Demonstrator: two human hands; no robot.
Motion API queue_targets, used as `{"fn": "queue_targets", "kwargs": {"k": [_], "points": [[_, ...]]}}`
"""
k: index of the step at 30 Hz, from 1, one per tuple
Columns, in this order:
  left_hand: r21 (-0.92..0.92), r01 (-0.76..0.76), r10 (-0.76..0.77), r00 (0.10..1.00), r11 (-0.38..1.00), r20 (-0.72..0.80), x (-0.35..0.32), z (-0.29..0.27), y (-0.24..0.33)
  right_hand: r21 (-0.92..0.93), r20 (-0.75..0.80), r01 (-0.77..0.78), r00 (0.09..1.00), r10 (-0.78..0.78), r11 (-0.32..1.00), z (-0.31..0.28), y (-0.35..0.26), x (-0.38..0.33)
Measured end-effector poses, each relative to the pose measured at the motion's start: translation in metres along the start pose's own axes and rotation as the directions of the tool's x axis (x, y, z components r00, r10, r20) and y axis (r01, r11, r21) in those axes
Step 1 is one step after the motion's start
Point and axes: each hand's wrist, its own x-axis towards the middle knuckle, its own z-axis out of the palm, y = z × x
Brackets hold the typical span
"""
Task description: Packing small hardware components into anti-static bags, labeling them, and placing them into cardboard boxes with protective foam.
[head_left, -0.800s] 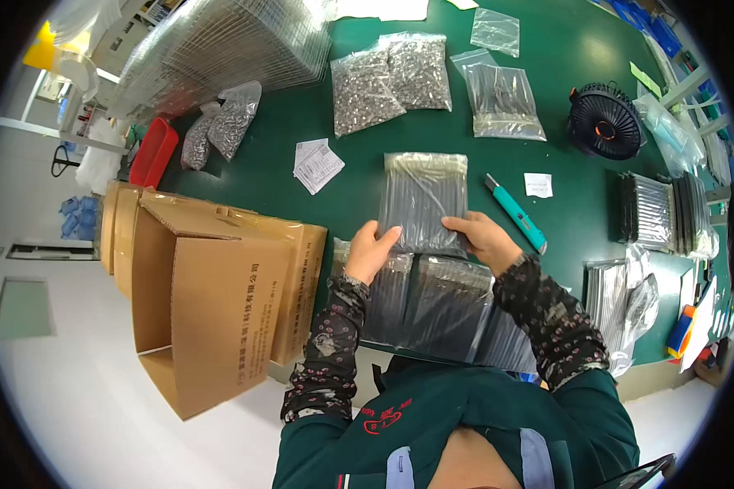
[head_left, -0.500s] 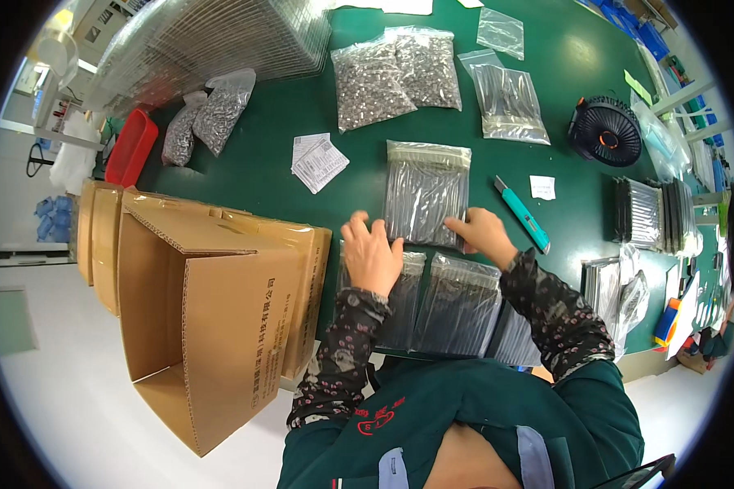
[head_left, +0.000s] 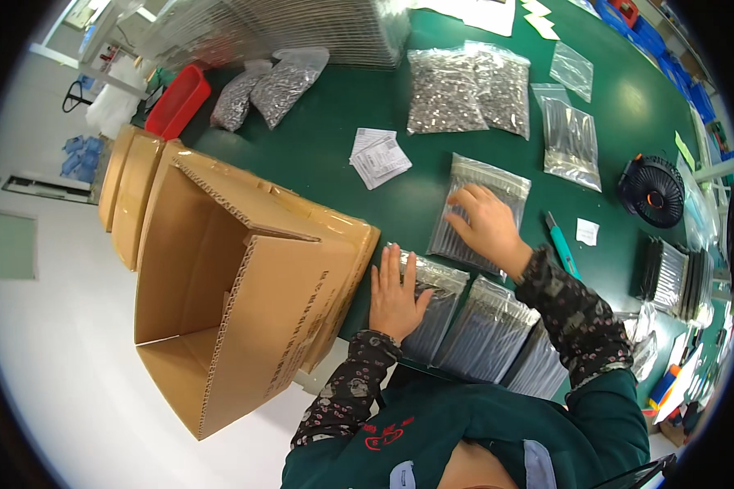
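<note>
My left hand lies flat, fingers stretched out, on the left end of a clear zip bag of thin dark rods near the table's front edge. Two similar bags, a middle bag and a right-hand bag, lie beside it in a row. Just beyond the row, another clear bag of thin rods lies flat and slightly turned. My right hand rests over its middle with the fingers loosely bent and apart, gripping nothing visible. A teal utility knife lies right of this bag, partly behind my right sleeve.
An open cardboard box stands at the left beside taped cartons. Bags of small metal parts, printed slips, a red bin and a black fan are farther off. More bagged rods stand at the right.
The view has shifted, so things sit farther right or are turned. My left hand has moved from the upper bag's edge down onto the front left bag; my right hand now covers the upper bag's middle.
</note>
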Motion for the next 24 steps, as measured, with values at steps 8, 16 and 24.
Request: {"fn": "queue_targets", "kwargs": {"k": [8,16,24], "points": [[-0.006,0.007,-0.007,1.0,1.0,-0.01,0.0,-0.002,0.004,-0.173,-0.053,0.022,0.998,-0.032,0.985,0.073,-0.005,0.104],[0.008,0.004,-0.004,1.0,1.0,-0.007,0.001,-0.005,0.0,-0.312,0.23,0.222,0.961,-0.153,0.924,0.084,0.001,0.15],[0.016,0.001,-0.001,1.0,1.0,-0.02,0.003,-0.006,0.001,-0.387,0.254,0.315,0.94,-0.228,0.867,0.079,0.001,0.158]]}}
